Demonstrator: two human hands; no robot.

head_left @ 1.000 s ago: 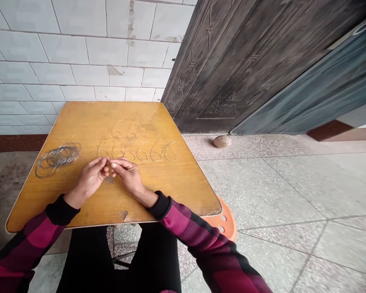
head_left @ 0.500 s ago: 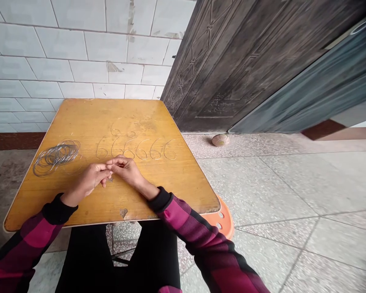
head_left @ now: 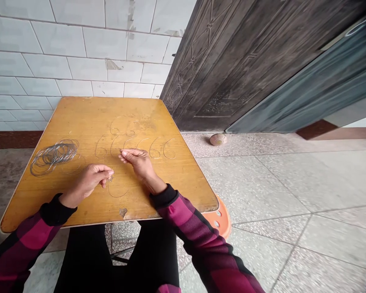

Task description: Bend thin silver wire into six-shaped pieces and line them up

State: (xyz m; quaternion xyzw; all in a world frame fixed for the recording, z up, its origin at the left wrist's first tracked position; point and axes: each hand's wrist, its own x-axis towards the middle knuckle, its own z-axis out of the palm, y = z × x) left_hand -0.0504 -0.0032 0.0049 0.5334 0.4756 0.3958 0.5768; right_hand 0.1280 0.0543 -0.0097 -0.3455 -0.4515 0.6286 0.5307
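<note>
Near the middle of the tabletop [head_left: 79,118], a thin wire [head_left: 116,197] curves on the wood, and the fingers [head_left: 106,173] of your left hand [head_left: 87,182] pinch its end. Your right hand [head_left: 137,162] is close by, just under the row of wire sixes [head_left: 155,148]. Its fingers [head_left: 126,154] are curled together, but you can't tell if they hold anything. A pile of wire rings [head_left: 54,156] lies near the left edge.
</note>
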